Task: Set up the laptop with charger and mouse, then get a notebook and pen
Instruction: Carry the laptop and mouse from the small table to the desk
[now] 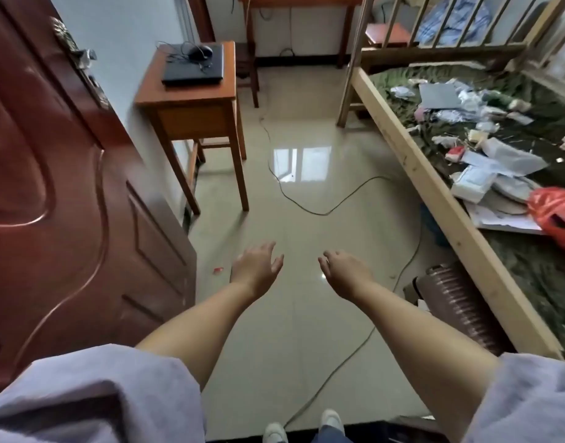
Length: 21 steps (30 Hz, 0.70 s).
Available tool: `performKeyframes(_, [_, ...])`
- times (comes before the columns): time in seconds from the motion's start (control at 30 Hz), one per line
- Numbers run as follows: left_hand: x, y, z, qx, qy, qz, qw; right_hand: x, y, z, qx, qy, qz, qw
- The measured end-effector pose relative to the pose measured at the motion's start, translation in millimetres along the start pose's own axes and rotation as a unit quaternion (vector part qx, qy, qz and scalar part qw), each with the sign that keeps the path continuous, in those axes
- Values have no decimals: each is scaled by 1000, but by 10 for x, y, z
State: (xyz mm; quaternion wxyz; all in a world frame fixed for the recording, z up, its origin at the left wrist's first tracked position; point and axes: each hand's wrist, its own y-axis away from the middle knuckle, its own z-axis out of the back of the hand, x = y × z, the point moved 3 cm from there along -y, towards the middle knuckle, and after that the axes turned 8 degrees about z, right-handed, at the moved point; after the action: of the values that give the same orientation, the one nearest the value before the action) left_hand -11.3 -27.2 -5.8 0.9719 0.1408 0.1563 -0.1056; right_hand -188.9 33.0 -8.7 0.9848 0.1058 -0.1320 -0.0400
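Lying shut on the small table (191,100) by the wall, the laptop (194,67) is seen with its long axis across the view, a mouse (199,52) and tangled cable (175,52) on its lid. Both arms are held forward over the floor, the left hand (257,266) and right hand (345,271) palm-down with fingers loosely spread, each grip empty. A cord (306,203) is trailed across the floor between hands and table, with a door (67,187) at left and a littered bed (434,193) at right.

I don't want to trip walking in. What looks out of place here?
A loose cable snakes across the floor between the small table and the bed, right in the walking path. The bed is littered with papers and packets. Both hands are empty.
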Motion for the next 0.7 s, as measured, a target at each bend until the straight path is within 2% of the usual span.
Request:
performKeyframes(0.33, [-266, -830, -9, 29, -15, -7, 999, -434, -659, 210, -15, 10, -11, 1000])
performKeyframes(0.57, [-881, -2042, 184, 2, -3, -15, 1000, -1211, -1808, 650, -34, 15, -22, 999])
performKeyframes(0.7, [-1225, -2755, 324, -3, 7, 9, 1000, -1617, -2510, 978, -27, 29, 7, 999])
